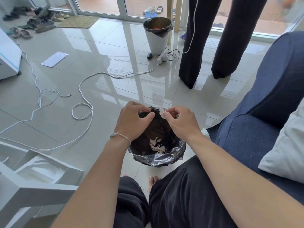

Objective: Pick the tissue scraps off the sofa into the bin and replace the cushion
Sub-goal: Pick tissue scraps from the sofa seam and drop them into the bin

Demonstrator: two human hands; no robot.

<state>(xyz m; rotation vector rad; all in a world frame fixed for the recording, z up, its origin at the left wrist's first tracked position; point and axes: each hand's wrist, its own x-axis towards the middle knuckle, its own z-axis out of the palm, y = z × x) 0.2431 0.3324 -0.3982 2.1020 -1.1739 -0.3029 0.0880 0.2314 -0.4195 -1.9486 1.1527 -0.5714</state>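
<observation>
Two hands above bin (158,159), right hand (181,122) pinching upright tissue scrap (161,112)

The scene is being viewed by a single head-worn wide-angle camera, looking forward and steeply down from close above the hands. The bin (156,145) is being framed centrally, the tiled floor (98,46) stretching beyond toward glass doors (102,5).

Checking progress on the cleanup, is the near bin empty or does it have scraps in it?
Not empty: white tissue scraps lie inside the black-lined bin.
</observation>
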